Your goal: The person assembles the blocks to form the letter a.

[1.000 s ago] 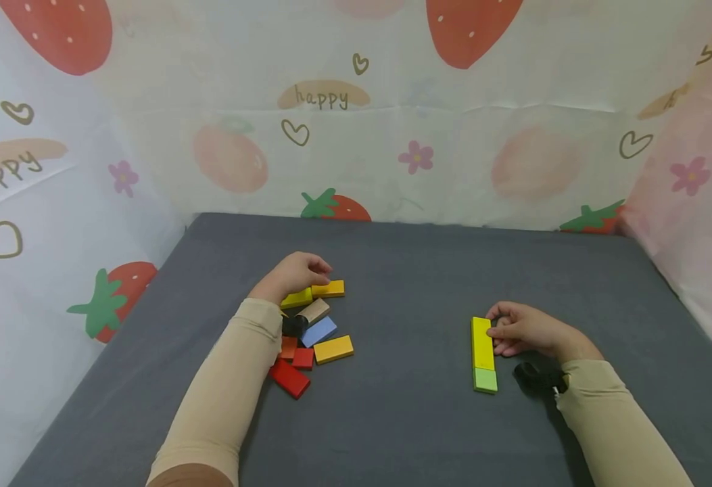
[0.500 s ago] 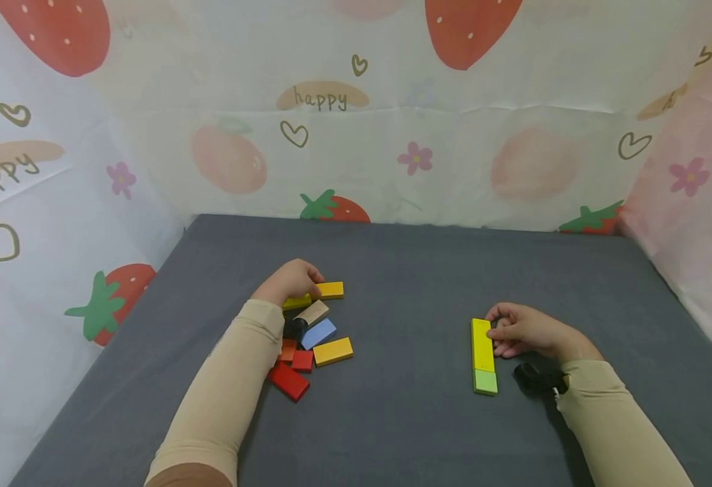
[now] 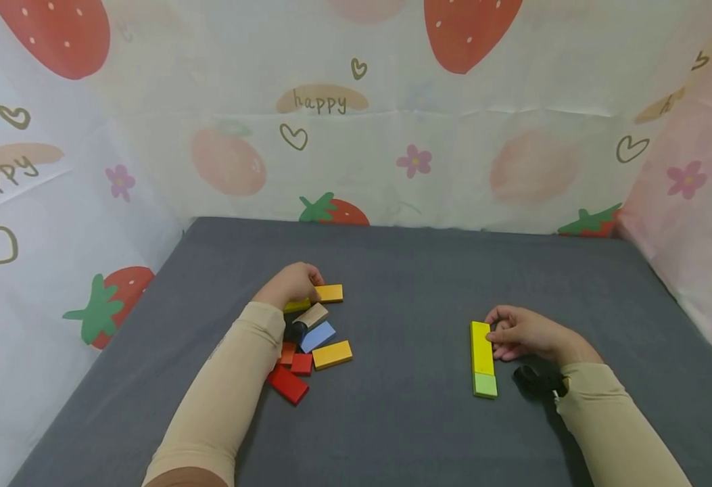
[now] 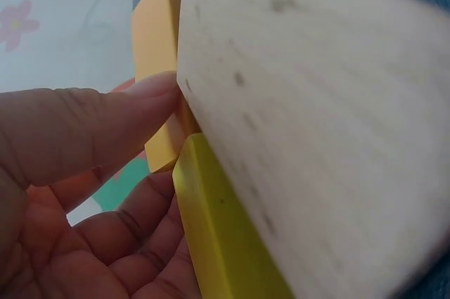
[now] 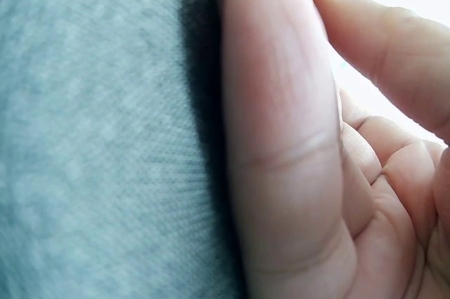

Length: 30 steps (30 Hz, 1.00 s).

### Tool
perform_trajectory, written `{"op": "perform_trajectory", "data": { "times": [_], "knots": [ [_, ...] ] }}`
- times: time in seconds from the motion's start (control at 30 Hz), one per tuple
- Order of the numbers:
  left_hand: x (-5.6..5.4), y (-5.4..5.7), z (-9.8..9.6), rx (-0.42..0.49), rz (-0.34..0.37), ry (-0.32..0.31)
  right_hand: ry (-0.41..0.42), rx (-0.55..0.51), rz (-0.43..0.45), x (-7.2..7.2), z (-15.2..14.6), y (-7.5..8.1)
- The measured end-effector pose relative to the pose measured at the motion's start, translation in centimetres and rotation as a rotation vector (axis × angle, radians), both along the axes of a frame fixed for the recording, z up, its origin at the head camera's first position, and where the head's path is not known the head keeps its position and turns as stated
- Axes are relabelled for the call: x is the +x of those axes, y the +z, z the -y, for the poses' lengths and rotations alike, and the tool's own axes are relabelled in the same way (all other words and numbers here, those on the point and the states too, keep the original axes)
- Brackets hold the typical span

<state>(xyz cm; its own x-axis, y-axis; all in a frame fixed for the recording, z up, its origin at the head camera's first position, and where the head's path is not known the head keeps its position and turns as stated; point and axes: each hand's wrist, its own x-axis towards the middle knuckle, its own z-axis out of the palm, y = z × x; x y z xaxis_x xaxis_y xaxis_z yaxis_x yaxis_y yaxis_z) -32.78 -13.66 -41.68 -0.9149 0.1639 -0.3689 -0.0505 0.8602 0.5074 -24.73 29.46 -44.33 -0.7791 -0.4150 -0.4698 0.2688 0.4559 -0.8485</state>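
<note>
At the back of a loose group of blocks, my left hand (image 3: 291,284) pinches the near-left end of an orange-yellow block (image 3: 330,293). The left wrist view has the thumb (image 4: 91,126) against that block, with the other fingers curled behind. A darker yellow block (image 3: 297,306) lies beside it, partly under the hand. A plain wooden block (image 4: 323,116) fills much of the left wrist view. Over on the right, my right hand (image 3: 532,331) holds the right edge of a long yellow block (image 3: 481,346) by thumb and finger. A light green block (image 3: 485,385) adjoins its near end.
Below the left hand lie a blue block (image 3: 318,336), another orange-yellow block (image 3: 333,354), and several red and orange blocks (image 3: 289,384), partly covered by the left sleeve. Dark grey cloth (image 3: 392,419) covers the table. Printed curtains (image 3: 356,162) stand at the back and sides.
My left hand has come down slightly, its fingers closing on the orange-yellow block's end. The right hand and its blocks keep their place; the whole head view has shifted a little.
</note>
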Motion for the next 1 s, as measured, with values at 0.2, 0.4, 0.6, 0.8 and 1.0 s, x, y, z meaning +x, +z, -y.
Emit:
{"op": "perform_trajectory", "data": {
  "times": [0.2,0.4,0.6,0.8,1.0],
  "knots": [
    [0.17,0.06,-0.1,-0.005,-0.003,-0.004,-0.005,0.009,0.0,-0.02,-0.1,-0.12],
    [0.44,0.16,-0.29,-0.004,-0.026,-0.002,-0.008,0.013,0.003,-0.07,-0.14,-0.13],
    [0.5,0.17,-0.37,-0.002,-0.034,0.004,-0.01,0.01,0.001,-0.01,-0.09,-0.04],
    [0.45,0.09,-0.34,0.015,-0.067,0.022,-0.016,0.016,-0.004,0.06,0.03,0.15],
    [0.6,0.33,-0.43,0.047,-0.111,0.041,-0.018,0.026,-0.002,0.09,0.06,0.13]
  ]
}}
